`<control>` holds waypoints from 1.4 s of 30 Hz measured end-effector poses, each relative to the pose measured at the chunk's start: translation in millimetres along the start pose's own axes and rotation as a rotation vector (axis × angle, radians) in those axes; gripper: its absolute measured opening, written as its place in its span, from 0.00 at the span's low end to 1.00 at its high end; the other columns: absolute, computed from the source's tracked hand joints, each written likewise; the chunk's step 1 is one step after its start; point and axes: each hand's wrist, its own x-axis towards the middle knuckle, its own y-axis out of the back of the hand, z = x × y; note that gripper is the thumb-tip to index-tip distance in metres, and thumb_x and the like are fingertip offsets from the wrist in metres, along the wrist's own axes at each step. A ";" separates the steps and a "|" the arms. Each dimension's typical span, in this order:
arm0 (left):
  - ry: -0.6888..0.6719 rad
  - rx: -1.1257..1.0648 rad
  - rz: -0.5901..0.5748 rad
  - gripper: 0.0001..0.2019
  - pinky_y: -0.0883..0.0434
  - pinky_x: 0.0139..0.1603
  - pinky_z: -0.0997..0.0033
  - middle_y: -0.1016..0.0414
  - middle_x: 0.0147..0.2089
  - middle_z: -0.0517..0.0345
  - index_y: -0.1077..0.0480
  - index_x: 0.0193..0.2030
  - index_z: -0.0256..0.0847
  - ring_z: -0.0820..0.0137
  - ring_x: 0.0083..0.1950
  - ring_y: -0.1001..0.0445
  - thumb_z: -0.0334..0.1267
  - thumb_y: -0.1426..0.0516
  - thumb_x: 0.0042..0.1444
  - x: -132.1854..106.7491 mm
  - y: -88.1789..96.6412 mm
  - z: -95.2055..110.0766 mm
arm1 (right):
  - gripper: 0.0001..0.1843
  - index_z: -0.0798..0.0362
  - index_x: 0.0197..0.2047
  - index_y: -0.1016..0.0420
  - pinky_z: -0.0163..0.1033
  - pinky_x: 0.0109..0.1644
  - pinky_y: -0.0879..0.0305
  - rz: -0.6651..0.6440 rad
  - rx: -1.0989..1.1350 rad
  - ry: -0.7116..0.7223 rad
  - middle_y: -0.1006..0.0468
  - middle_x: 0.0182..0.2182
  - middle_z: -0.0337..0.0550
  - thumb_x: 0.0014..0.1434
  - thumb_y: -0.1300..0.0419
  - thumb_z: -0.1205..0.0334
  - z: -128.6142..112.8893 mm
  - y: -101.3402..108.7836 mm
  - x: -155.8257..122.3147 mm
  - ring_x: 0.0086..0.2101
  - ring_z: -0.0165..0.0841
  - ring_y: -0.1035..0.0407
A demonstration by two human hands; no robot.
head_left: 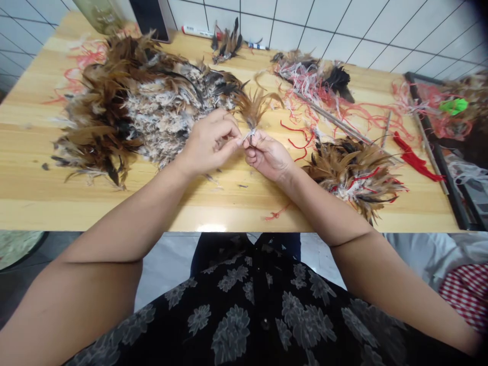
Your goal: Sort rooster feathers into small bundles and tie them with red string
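A small bunch of brown feathers (pixel 254 108) stands tip-up between my hands above the wooden table. My right hand (pixel 270 156) pinches its pale base between thumb and fingers, the other fingers curled. My left hand (pixel 211 140) comes in from the other side, thumb and forefinger pinched together against that base; whatever thin thing they hold is too small to make out. Left of my hands, partly behind the left one, spreads a large heap of feathers (pixel 160 109) with whitish fluffy quill ends. Short red strings (pixel 299 144) lie just beyond my right hand.
A tied feather pile (pixel 353 173) with red strings lies right of my right forearm. Thin sticks (pixel 335 119), tangled pink and white strings (pixel 305 81) and a red string bundle (pixel 415 157) lie farther right, near a dark-edged tray (pixel 444 168). A marker (pixel 198 32) rests by the tiled wall.
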 end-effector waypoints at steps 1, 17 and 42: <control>-0.019 -0.007 0.001 0.18 0.14 0.60 0.39 0.10 0.53 0.50 0.22 0.46 0.51 0.51 0.55 0.12 0.56 0.39 0.89 1.1 0.3 2.4 | 0.26 0.52 0.34 0.35 0.25 0.31 0.45 0.004 0.004 -0.012 0.26 0.30 0.30 0.87 0.46 0.80 -0.1 -0.9 -0.3 0.25 0.21 0.39; 0.270 -0.516 -0.007 0.28 0.08 0.57 0.40 0.08 0.53 0.50 0.21 0.52 0.49 0.54 0.53 0.07 0.74 0.31 0.85 0.3 -15.3 0.9 | 0.22 0.51 0.39 0.30 0.27 0.33 0.41 -0.055 -0.023 -0.110 0.29 0.31 0.30 0.88 0.43 0.77 1.6 4.6 7.7 0.28 0.23 0.36; 0.129 -0.085 -0.154 0.24 0.14 0.64 0.46 0.10 0.54 0.48 0.16 0.57 0.49 0.53 0.60 0.14 0.67 0.39 0.89 17.6 4.5 2.9 | 0.24 0.45 0.36 0.39 0.36 0.46 0.26 -0.239 -0.377 0.107 0.27 0.37 0.38 0.82 0.31 0.65 4.7 25.4 19.5 0.44 0.35 0.20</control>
